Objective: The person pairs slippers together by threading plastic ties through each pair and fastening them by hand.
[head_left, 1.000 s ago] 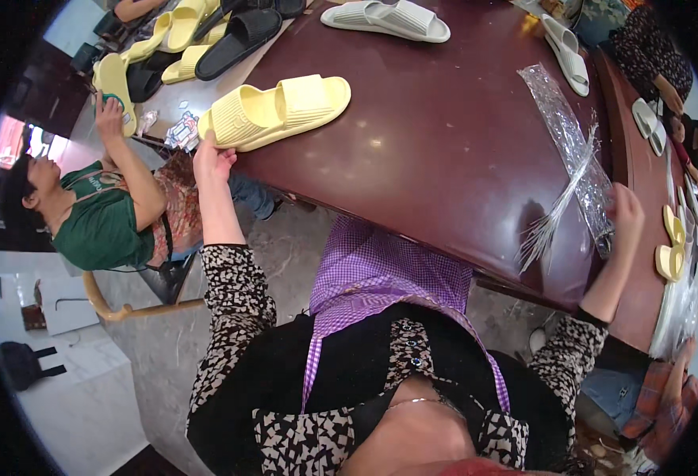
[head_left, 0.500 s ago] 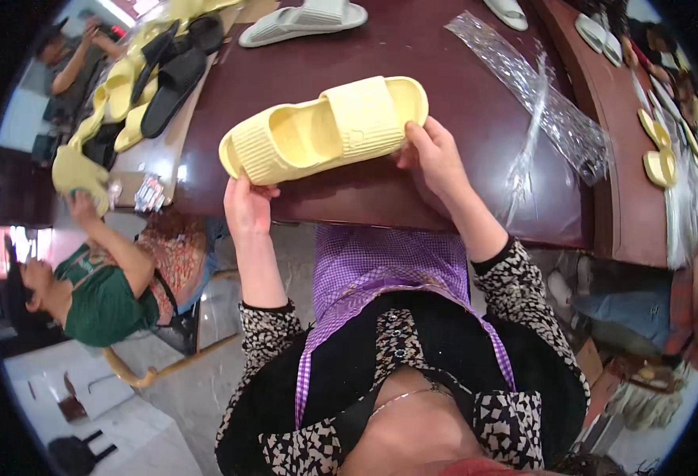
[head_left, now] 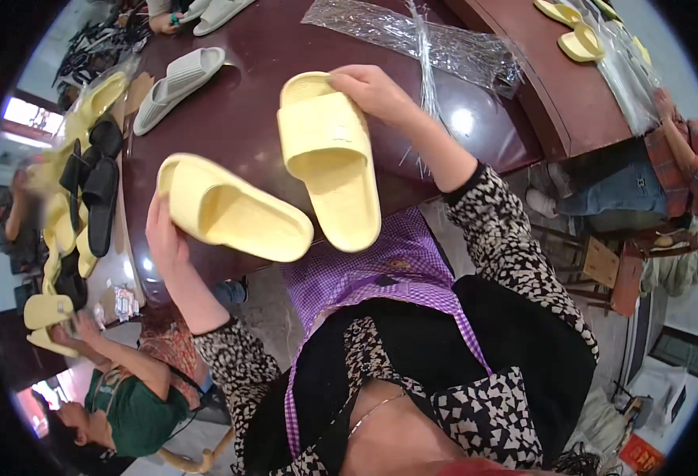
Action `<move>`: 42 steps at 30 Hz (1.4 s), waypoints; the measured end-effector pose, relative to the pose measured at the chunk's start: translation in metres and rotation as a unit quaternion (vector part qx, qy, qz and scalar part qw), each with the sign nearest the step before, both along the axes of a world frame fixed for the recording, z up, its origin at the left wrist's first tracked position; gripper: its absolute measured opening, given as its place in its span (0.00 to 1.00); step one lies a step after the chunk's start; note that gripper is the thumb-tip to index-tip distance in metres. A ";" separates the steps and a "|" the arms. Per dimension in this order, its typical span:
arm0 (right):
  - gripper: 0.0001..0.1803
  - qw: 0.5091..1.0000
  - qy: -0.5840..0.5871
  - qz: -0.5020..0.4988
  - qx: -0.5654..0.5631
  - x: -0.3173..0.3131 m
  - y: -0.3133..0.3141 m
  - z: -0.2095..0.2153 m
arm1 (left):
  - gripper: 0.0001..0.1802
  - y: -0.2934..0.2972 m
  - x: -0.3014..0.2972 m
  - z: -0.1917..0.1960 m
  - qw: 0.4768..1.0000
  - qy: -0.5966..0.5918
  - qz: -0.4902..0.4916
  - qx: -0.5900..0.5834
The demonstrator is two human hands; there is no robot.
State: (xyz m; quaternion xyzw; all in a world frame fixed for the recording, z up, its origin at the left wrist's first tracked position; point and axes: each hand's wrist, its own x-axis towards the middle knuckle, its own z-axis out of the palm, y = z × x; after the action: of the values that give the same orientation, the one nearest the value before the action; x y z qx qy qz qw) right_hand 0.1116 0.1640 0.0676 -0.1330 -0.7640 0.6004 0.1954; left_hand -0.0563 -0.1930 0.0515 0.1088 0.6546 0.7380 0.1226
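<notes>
Two pale yellow slide slippers with ribbed straps are held apart above the near edge of the table. My left hand (head_left: 168,238) grips the left slipper (head_left: 258,220) at its strap end, and that slipper slants down to the right. On the other one, my right hand (head_left: 377,94) pinches the toe end, so the right slipper (head_left: 343,194) hangs with its heel toward me. The heels come close together over my purple checked apron (head_left: 365,278). Both footbeds face up, and the left fingers are partly hidden behind the slipper.
A grey slipper pair (head_left: 176,86) lies on the dark red table (head_left: 254,119), and clear plastic bags (head_left: 436,47) lie at the far right. Black slippers (head_left: 101,186) and yellow ones fill the left side. A co-worker in green (head_left: 139,404) handles yellow slippers there; another person's hand (head_left: 165,22) is at the far edge.
The two yellow slippers, nested together before, are now apart, one in each hand. My left hand has moved left and my right hand has risen. The view has turned.
</notes>
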 end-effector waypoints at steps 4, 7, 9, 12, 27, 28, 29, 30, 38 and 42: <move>0.15 0.993 0.074 -0.057 0.071 -0.013 0.012 -0.001 | 0.20 0.051 -0.018 0.002 0.990 0.019 0.006 -0.136; 0.14 0.971 0.062 -0.168 0.161 0.006 0.057 -0.011 | 0.19 0.078 0.002 0.011 0.984 0.095 0.063 -0.134; 0.13 0.948 0.042 -0.237 0.210 0.022 0.093 -0.023 | 0.18 0.073 0.012 0.009 0.985 0.113 0.063 -0.118; 0.14 0.921 -0.057 -0.282 0.262 0.050 0.135 -0.049 | 0.17 0.062 0.031 -0.004 0.983 0.142 0.069 -0.089; 0.15 0.863 -0.102 -0.324 0.372 0.027 0.122 -0.044 | 0.12 0.062 0.093 -0.012 0.989 0.140 -0.027 -0.039; 0.15 0.857 -0.114 -0.318 0.389 0.020 0.122 -0.044 | 0.12 0.062 0.097 -0.014 0.989 0.141 -0.025 -0.038; 0.15 0.850 -0.126 -0.312 0.405 0.017 0.122 -0.044 | 0.12 0.062 0.102 -0.016 0.989 0.138 -0.035 -0.039; 0.15 0.851 -0.124 -0.311 0.405 0.017 0.122 -0.046 | 0.13 0.062 0.105 -0.018 0.989 0.135 -0.045 -0.040; 0.16 0.810 -0.266 -0.331 0.406 0.020 0.130 -0.065 | 0.14 0.057 0.116 -0.021 0.989 0.114 -0.070 -0.058; 0.16 0.826 -0.229 -0.356 0.372 0.024 0.133 -0.062 | 0.14 0.064 0.118 -0.016 0.989 0.108 -0.078 -0.055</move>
State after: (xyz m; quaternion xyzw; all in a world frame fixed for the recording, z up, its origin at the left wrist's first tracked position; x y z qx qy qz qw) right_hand 0.1359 0.2971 0.0055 -0.4468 -0.8518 0.1115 0.2498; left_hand 0.0617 -0.1288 0.0356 0.2320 0.6933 0.6727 0.1140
